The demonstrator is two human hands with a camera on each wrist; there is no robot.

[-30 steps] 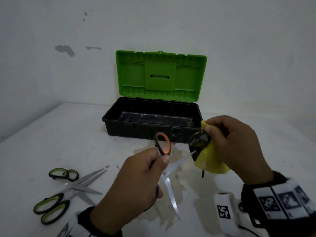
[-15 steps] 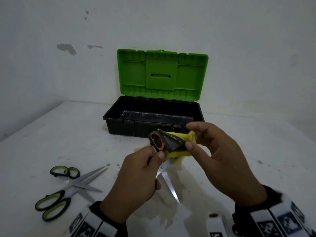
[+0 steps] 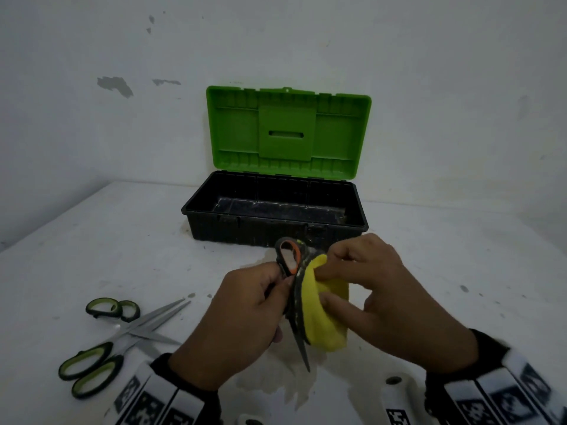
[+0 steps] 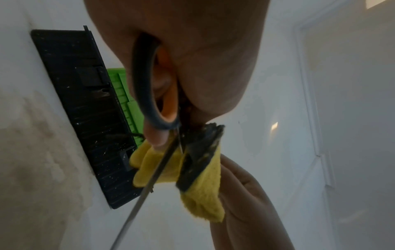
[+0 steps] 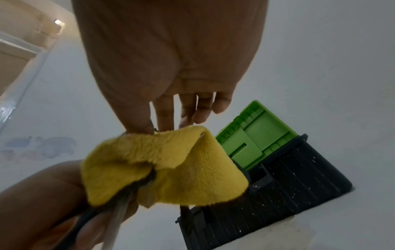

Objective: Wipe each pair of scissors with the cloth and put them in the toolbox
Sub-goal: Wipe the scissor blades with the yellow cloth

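My left hand (image 3: 245, 317) grips the orange-and-black scissors (image 3: 296, 289) by the handles, blades pointing down toward me. My right hand (image 3: 377, 296) holds the yellow cloth (image 3: 325, 317) folded around one side of the scissors. In the left wrist view the orange handle loop (image 4: 162, 94) sits in my fingers and the cloth (image 4: 200, 186) wraps the dark blade. The right wrist view shows the cloth (image 5: 162, 165) pinched under my fingers. The black toolbox (image 3: 276, 231) stands open behind my hands, its green lid (image 3: 288, 133) upright.
Two green-handled scissors (image 3: 122, 335) lie crossed on the white table (image 3: 92, 256) at my left. A damp stain (image 3: 276, 388) marks the table under my hands. A white wall rises right behind the toolbox.
The scissors went from blades spread to closed and nearly vertical. My right hand moved the cloth from the handle down over the blades.
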